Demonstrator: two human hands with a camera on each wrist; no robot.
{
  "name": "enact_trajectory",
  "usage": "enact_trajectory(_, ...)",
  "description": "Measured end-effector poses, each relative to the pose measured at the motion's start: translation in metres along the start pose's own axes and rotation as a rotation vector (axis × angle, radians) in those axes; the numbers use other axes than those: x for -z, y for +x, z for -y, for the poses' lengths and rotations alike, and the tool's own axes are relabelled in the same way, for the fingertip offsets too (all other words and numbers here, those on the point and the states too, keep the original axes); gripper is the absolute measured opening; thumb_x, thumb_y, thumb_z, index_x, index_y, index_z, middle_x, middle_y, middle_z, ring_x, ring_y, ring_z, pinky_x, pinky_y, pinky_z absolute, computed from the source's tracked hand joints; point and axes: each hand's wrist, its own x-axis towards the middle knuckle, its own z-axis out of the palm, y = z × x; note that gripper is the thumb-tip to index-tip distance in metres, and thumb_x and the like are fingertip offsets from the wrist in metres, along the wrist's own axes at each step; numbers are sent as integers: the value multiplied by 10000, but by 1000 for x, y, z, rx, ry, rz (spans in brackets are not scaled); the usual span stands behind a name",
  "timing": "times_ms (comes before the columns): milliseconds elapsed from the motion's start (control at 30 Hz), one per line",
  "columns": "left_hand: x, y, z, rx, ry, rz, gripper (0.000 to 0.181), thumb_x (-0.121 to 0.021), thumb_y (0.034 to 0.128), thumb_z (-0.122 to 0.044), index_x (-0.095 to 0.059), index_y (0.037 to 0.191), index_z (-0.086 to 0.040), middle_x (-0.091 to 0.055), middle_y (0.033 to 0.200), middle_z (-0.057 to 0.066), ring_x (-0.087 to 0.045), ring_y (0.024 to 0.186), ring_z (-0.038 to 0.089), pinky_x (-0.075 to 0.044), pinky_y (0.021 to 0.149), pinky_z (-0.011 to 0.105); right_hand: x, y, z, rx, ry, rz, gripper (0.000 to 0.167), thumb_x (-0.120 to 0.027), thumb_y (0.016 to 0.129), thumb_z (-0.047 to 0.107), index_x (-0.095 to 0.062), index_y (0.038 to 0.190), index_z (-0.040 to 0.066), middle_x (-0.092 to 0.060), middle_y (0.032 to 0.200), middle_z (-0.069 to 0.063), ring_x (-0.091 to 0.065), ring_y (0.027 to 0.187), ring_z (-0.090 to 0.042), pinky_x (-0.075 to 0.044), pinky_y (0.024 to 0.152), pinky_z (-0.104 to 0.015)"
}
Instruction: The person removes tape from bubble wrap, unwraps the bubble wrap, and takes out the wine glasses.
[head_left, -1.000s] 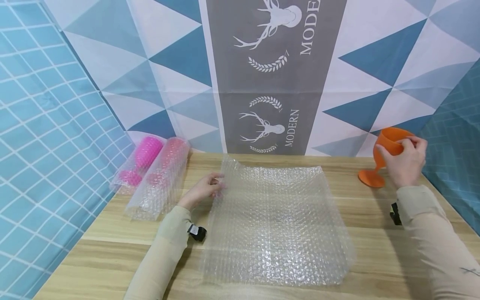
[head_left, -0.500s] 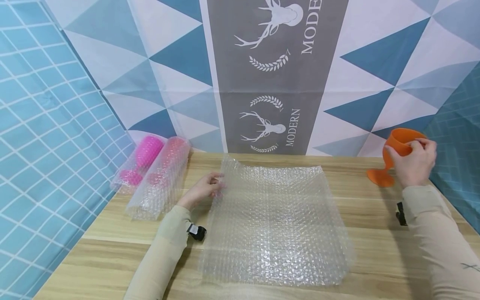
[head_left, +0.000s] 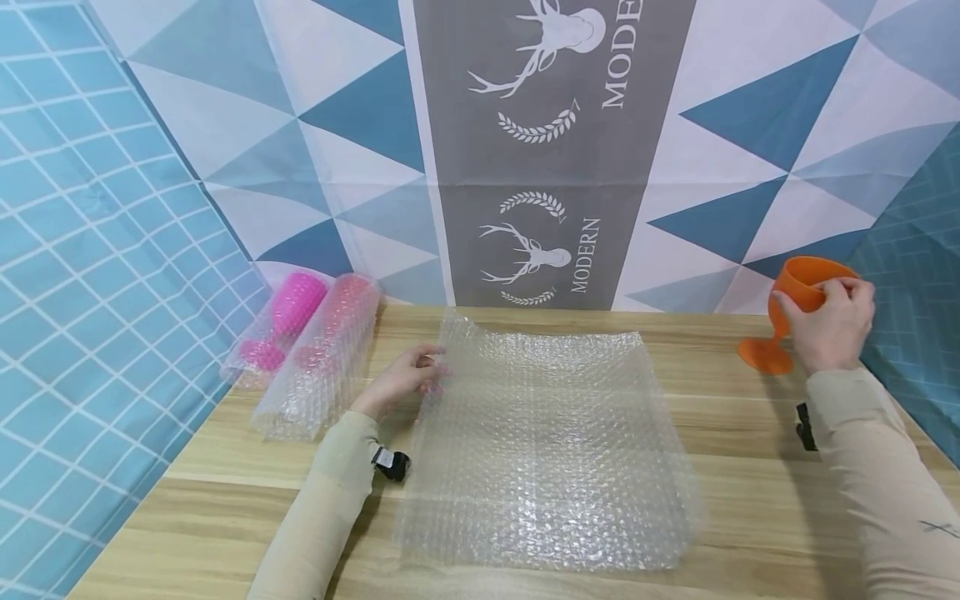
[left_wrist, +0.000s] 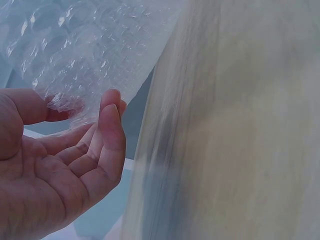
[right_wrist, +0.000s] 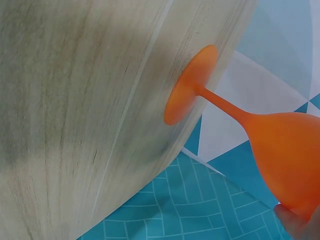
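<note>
My right hand [head_left: 834, 323] grips the bowl of an orange goblet [head_left: 767, 354] at the right rear of the table, thumb on one side and fingers at the rim. In the right wrist view the goblet's foot [right_wrist: 192, 85] is at the tabletop; I cannot tell whether it touches. Across the middle of the table spreads a sheet of clear bubble wrap [head_left: 555, 450], its far edge curling up. My left hand [head_left: 405, 379] pinches the left edge of this sheet, thumb and fingers curled at it in the left wrist view.
Two rolls lie side by side at the left rear: a pink goblet [head_left: 295, 307] in bubble wrap and a red one [head_left: 351, 304] in bubble wrap. A patterned wall covering [head_left: 525, 167] rises behind the wooden table [head_left: 187, 508], with blue tiled sheets on both sides.
My right hand has shifted the orange goblet a little to the right, mostly in the first half second. My left hand stays nearly still at the bubble wrap's edge.
</note>
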Motion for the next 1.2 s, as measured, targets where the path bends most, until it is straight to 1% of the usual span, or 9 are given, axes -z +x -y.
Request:
enact_trajectory(367, 4, 0, 1, -13, -20, 15, 476, -490, 925, -128, -350, 1361, -1, -570, 1113, 235, -561, 749, 118, -441, 619, 210, 1, 5, -4, -34, 21, 15, 634, -512, 879, 397, -422, 1256, -105, -227, 1415, -178, -250, 1269, -388, -269, 1061, -506)
enact_trajectory(567, 6, 1, 1, -3, -78, -12, 517, -508, 913, -136, -314, 1357, 46, -545, 1076, 222, -509, 693, 93, -471, 629, 197, 1, 5, -4, -21, 38, -47, 540, -561, 867, 329, -437, 1245, -36, -219, 1445, -116, -219, 1319, -326, -266, 1077, -474)
enact_trajectory(633, 7, -1, 0, 5, -104, -41, 530, -496, 920, -143, -287, 1364, 58, -514, 1122, 247, -542, 751, 140, -506, 678, 216, 1, 5, -3, 0, 40, -75, 548, -583, 857, 319, -435, 1265, -16, -232, 1444, -109, -211, 1323, -307, -266, 1081, -463)
enact_trajectory(767, 13, -4, -4, 8, -117, -95, 550, -456, 943, -173, -232, 1374, 85, -439, 1240, 312, -574, 957, 339, -525, 803, 316, 1, 5, 2, 62, 35, -113, 573, -614, 842, 309, -429, 1291, 6, -254, 1443, -104, -139, 1365, -263, -218, 1114, -423)
enact_trajectory(833, 17, -5, -6, 2, -109, -157, 523, -442, 951, -185, -266, 1362, 85, -439, 1260, 309, -558, 1008, 381, -521, 818, 330, 2, 5, 5, 111, 26, -133, 567, -625, 838, 300, -435, 1287, 12, -274, 1437, -109, -104, 1381, -245, -145, 1136, -417)
enact_trajectory(900, 22, -6, -10, -10, -83, -251, 477, -427, 954, -190, -328, 1335, 80, -466, 1236, 294, -566, 984, 368, -524, 797, 301, 2, 5, 9, 173, 19, -159, 535, -622, 843, 287, -451, 1268, 10, -302, 1422, -120, -90, 1390, -222, -54, 1147, -402)
enact_trajectory(1033, 32, -7, -16, -52, -11, -497, 370, -425, 944, -156, -468, 1243, 57, -541, 1128, 256, -586, 881, 303, -526, 754, 274, -2, 3, 15, 347, 33, -233, 411, -596, 854, 207, -516, 1182, -27, -402, 1335, -181, -201, 1365, -241, 18, 1141, -382)
enact_trajectory(1100, 38, -7, -19, -72, 71, -580, 343, -433, 935, -141, -497, 1214, 50, -555, 1108, 240, -572, 904, 299, -514, 788, 315, -5, -1, 19, 418, 51, -243, 344, -557, 866, 164, -538, 1141, -43, -437, 1295, -200, -253, 1345, -258, 6, 1144, -365)
enact_trajectory(1200, 46, -8, -21, -103, 237, -655, 323, -454, 909, -113, -519, 1172, 62, -562, 1102, 242, -555, 961, 341, -479, 846, 416, -12, -9, 22, 511, 84, -259, 262, -515, 863, 76, -571, 1070, -74, -488, 1230, -233, -338, 1298, -302, -41, 1148, -361)
